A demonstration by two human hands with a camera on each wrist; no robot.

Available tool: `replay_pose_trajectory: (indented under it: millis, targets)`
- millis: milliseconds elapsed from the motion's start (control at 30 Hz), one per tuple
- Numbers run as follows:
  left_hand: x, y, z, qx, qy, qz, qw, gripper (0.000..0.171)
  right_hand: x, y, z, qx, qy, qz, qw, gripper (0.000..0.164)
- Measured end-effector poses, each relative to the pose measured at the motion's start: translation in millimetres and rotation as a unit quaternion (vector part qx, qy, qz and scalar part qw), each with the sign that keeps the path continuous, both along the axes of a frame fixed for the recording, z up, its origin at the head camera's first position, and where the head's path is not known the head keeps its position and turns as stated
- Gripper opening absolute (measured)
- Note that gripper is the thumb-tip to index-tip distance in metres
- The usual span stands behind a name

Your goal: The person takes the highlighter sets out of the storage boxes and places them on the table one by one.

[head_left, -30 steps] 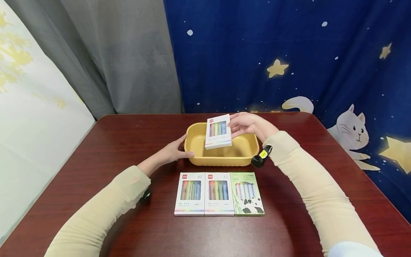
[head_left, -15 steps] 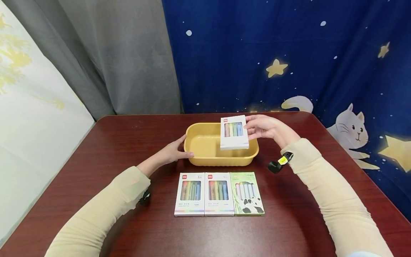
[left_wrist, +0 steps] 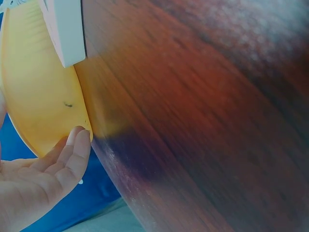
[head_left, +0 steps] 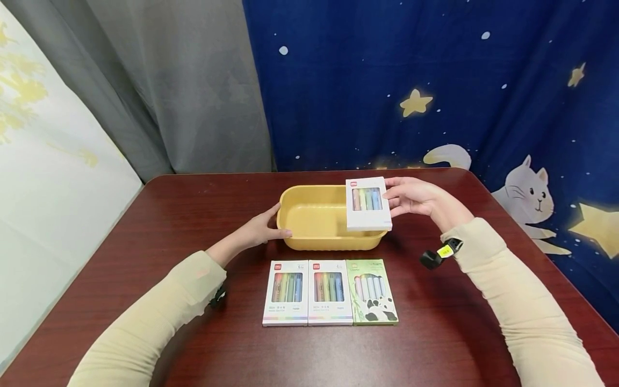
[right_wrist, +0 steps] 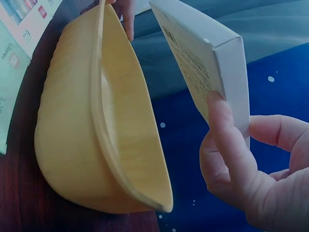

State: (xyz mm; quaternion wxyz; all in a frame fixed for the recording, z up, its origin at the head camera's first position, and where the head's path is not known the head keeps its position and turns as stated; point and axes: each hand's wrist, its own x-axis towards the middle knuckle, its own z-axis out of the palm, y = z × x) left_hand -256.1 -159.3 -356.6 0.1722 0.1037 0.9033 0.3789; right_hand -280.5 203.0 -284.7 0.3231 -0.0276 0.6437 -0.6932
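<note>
A yellow plastic basin stands toward the back of the table. My left hand holds its left end, with the thumb by the near rim; the left wrist view shows the fingers against the basin's end wall. Above the basin's right end, a white box of highlighters is tilted up with its windowed face toward me. My right hand pinches that box by its right edge, thumb on one side and fingers on the other. Inside the basin, the visible floor is bare.
Nearer me, two white highlighter boxes and a green panda-print pen box lie side by side on the dark red table. A blue starry curtain and a grey curtain hang behind the table.
My right hand has carried the white highlighter box rightward, from over the basin's middle to its right end. My left hand, the basin and the row of boxes have stayed put.
</note>
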Motion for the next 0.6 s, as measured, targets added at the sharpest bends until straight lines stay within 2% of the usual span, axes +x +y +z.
replay_pose_trajectory:
  millis: [200, 467, 600]
  targets:
    - [0.2, 0, 0.4, 0.0, -0.001, -0.002, 1.0, 0.093, 8.4, 12, -4.8, -0.012, 0.004, 0.014, 1.0, 0.04]
    - [-0.2, 0, 0.7, -0.004, -0.003, -0.003, 1.0, 0.093, 21.7, 30, -12.5, -0.017, 0.0, 0.03, 0.999, 0.052]
    - [-0.4, 0, 0.8, -0.003, -0.005, -0.003, 1.0, 0.093, 28.2, 38, -16.0, -0.018, -0.002, 0.036, 0.999, 0.052]
